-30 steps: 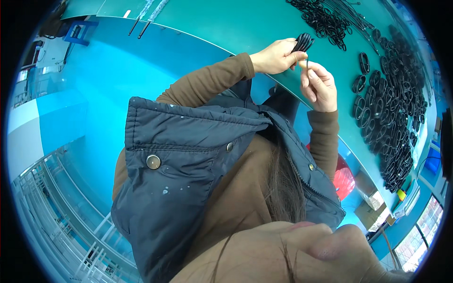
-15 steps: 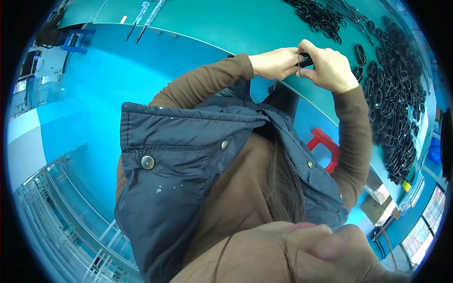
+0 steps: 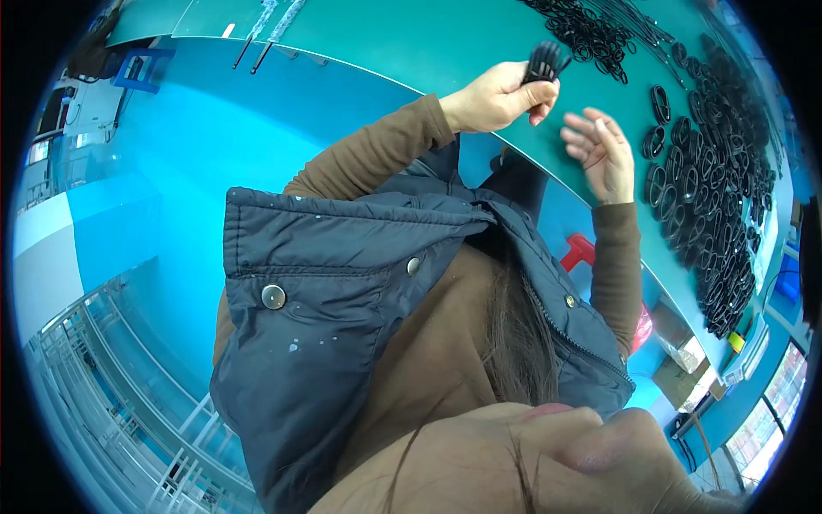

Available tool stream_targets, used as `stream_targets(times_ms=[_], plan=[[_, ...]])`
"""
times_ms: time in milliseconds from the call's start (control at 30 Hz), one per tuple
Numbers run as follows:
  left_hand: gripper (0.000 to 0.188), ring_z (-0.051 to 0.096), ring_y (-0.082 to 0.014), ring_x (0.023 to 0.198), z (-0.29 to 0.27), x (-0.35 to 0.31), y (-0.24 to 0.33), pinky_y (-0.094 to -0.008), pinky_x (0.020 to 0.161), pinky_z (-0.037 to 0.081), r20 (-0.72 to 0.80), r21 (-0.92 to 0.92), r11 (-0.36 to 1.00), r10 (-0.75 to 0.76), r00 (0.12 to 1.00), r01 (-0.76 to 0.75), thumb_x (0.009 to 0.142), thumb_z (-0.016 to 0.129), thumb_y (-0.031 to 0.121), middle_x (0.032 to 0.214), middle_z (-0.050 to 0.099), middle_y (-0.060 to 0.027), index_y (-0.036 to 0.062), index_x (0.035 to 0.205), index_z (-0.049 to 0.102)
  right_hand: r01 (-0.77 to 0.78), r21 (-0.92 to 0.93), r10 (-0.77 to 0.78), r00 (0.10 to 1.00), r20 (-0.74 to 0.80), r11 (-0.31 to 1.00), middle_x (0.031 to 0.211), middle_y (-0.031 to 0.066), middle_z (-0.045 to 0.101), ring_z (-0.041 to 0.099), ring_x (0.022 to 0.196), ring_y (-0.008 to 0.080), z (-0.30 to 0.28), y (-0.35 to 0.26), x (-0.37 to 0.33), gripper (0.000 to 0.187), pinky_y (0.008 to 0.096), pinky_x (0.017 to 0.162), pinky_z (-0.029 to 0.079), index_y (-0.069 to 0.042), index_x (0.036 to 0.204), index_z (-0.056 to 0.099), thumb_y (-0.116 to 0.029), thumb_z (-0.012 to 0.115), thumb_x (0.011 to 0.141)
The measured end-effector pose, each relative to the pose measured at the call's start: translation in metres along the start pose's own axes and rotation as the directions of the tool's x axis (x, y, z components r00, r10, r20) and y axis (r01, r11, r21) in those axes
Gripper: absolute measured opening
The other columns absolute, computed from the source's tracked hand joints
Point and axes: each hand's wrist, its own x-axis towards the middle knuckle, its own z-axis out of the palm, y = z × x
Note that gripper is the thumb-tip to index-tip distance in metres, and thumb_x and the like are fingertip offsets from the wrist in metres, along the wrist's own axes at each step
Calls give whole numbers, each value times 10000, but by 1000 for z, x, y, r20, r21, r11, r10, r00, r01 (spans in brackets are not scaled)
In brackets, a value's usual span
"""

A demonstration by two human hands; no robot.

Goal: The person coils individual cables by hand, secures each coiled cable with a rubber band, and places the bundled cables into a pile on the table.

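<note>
My left hand (image 3: 497, 96) is closed around a coiled black cable (image 3: 545, 60), whose bundled loops stick up above the thumb over the green table (image 3: 411, 60). To the right and nearer me, my right hand (image 3: 604, 154) is apart from the coil, slightly blurred, with fingers extended and nothing in them. A few coiled cables (image 3: 660, 104) lie singly on the table beyond this hand. They border a large heap of similar black coils (image 3: 715, 188) along the right side.
Several small black loops (image 3: 591, 38) and long straight black cables lie at the far side. Two rods with clear wrapping (image 3: 278, 26) overhang the table edge at far left. A red stool (image 3: 579, 250) stands below the table, and a blue stool (image 3: 137, 72) stands at far left.
My hands were together at a black bundle with a thin loop stretched between the fingers. Now the left has lifted the coil away, and the right has let go and drawn back toward me.
</note>
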Motion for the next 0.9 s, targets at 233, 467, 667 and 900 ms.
stream_targets(times_ms=[233, 467, 667, 900], plan=[[138, 541, -144, 651, 11, 1, -9, -240, 600, 476, 128, 445, 884, -222, 967, 145, 953, 488, 79, 836, 599, -90, -2, 1045, 553, 260, -550, -333, 942, -35, 794, 1192, 218, 605, 661, 867, 225, 55, 12, 14, 326, 248, 634, 552, -12, 1198, 491, -186, 577, 936], [200, 635, -198, 741, 14, -4, 4, -282, 671, 553, 108, 421, 858, -370, 923, 294, 953, 510, 84, 920, 636, -131, -41, 1099, 563, 307, -656, -352, 934, 67, 690, 1169, 200, 622, 641, 858, 204, 51, 21, 18, 299, 272, 703, 552, -26, 1175, 512, -222, 559, 954], [230, 688, -261, 829, 18, -16, -5, -301, 717, 597, -14, -320, 906, -297, 955, 277, 947, 557, 96, 974, 646, -161, -59, 1116, 576, 241, -563, -302, 953, -16, 790, 1121, 192, 643, 641, 886, 210, 46, 16, 20, 269, 282, 771, 537, -19, 1133, 531, -212, 571, 950], [281, 704, -297, 804, 8, -15, -2, -266, 644, 603, 45, -186, 898, -398, 916, 399, 946, 577, 103, 1005, 637, -183, -58, 1176, 554, 244, -517, -310, 949, -46, 821, 1066, 179, 659, 631, 902, 205, 53, 21, 20, 271, 268, 808, 510, -11, 1108, 546, -233, 569, 955]])
